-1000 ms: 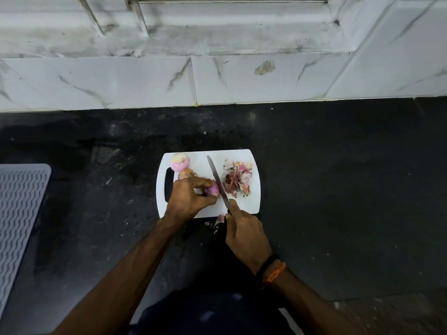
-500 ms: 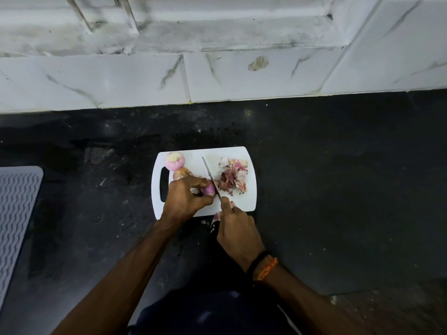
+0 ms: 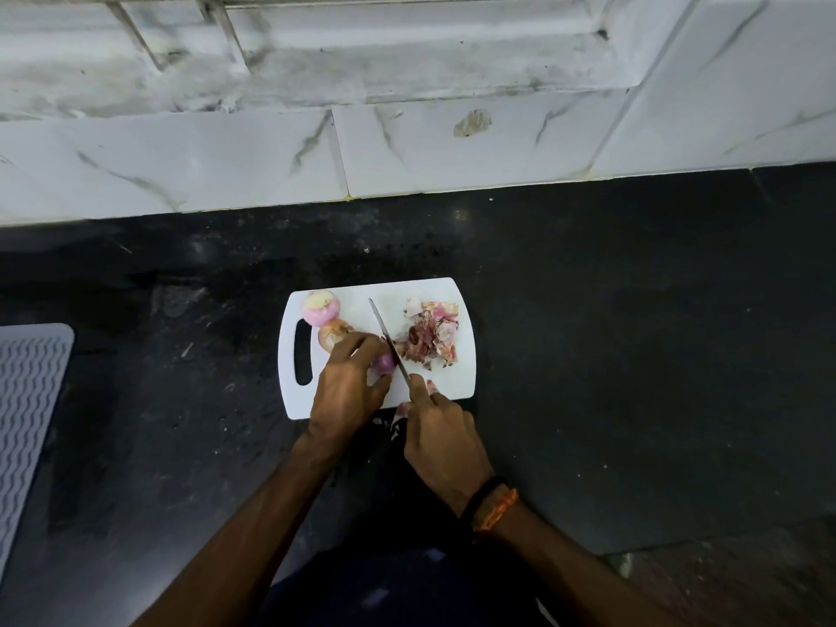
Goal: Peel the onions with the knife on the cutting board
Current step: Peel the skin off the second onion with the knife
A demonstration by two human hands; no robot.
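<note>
since a second ago little has shifted on the board itself: the knife (image 3: 388, 346) blade keeps its slant across the middle, its edge against the small purple onion (image 3: 384, 363), and both hands sit much as they did; the view has mostly just swung a little

the left hand (image 3: 348, 386) curls over that onion and pinches it down on the white cutting board (image 3: 448, 382); the right hand (image 3: 441, 438) is wrapped round the knife handle, forefinger laid along the spine. two more onions wait by the board's handle slot: a peeled pale-pink one (image 3: 321, 308) at the far corner and a brownish one (image 3: 334, 334) touching it, partly under the left fingers. a heap of peels (image 3: 429, 339) lies just right of the blade

the onion looks small, light and firm, round enough to roll, and likely slick once the dry skin is off, so it wants holding by its sides with fingertips tucked clear of the edge. the papery skin should tear easily

the board rests on a dark, speckled stone counter (image 3: 610, 355), with a few scraps of skin off its near edge. marbled white tiles (image 3: 452, 147) back it and a grey ribbed mat (image 3: 27, 400) lies far left
</note>
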